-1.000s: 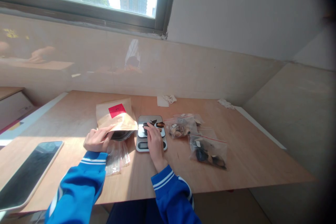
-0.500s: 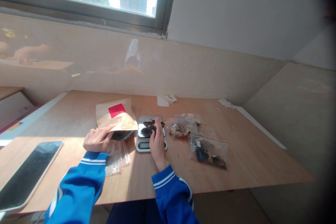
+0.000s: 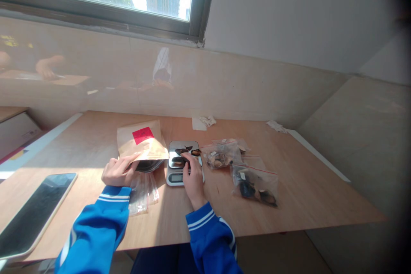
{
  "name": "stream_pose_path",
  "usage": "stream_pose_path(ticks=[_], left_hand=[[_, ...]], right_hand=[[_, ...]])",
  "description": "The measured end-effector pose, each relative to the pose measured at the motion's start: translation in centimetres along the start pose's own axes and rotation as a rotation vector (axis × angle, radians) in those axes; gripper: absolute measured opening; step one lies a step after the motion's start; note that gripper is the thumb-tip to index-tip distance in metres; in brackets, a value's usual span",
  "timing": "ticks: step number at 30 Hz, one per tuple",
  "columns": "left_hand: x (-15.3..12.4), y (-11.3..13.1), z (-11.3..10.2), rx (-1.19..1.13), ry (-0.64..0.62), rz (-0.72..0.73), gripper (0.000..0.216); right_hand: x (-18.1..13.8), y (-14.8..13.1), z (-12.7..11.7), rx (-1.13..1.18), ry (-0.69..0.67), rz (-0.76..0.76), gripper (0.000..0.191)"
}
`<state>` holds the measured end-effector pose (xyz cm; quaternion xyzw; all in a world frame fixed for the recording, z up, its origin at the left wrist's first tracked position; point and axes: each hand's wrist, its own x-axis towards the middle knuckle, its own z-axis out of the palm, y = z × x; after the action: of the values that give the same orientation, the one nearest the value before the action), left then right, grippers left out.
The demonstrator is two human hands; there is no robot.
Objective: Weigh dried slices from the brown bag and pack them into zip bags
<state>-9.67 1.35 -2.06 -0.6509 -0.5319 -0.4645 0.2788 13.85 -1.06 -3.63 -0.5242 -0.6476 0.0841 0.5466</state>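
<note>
A small digital scale (image 3: 175, 177) stands on the wooden table (image 3: 305, 188) with several dark pieces (image 3: 186, 151) on its platform. My right hand (image 3: 193, 179) lies over the scale's front, fingertips closed on a dark piece at the platform's near edge. My left hand (image 3: 118, 170) holds the lower edge of a brown paper pouch with a red label (image 3: 141, 142); its fingers are curled on the pouch, whose dark opening faces the scale. Both arms wear blue sleeves with white stripes.
Two clear zip bags with dark and pale pieces (image 3: 221, 156) (image 3: 255, 185) lie right of the scale. Empty clear bags (image 3: 143, 192) lie under my left wrist. A phone (image 3: 35, 212) rests at the table's left front. Paper scraps (image 3: 204, 122) lie by the back wall.
My right hand has shifted on the scale: it reached further over the platform, then drew back to the near edge onto a dark piece. My left hand and the pouch stayed put.
</note>
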Motion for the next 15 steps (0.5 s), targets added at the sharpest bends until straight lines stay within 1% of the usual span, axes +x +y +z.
stream_pose_path(ticks=[6,11,15], left_hand=[[0.0,0.0,0.0,0.0,0.002,0.012,0.016],[0.0,0.1,0.0,0.005,-0.001,-0.019,0.016],[-0.1,0.0,0.1,-0.014,0.004,-0.024,0.017]], right_hand=[[-0.1,0.1,-0.1,-0.035,-0.04,-0.019,0.042],[-0.3,0.5,-0.1,-0.096,-0.054,0.003,0.043],[-0.5,-0.8,0.0,-0.123,-0.022,-0.026,0.046]])
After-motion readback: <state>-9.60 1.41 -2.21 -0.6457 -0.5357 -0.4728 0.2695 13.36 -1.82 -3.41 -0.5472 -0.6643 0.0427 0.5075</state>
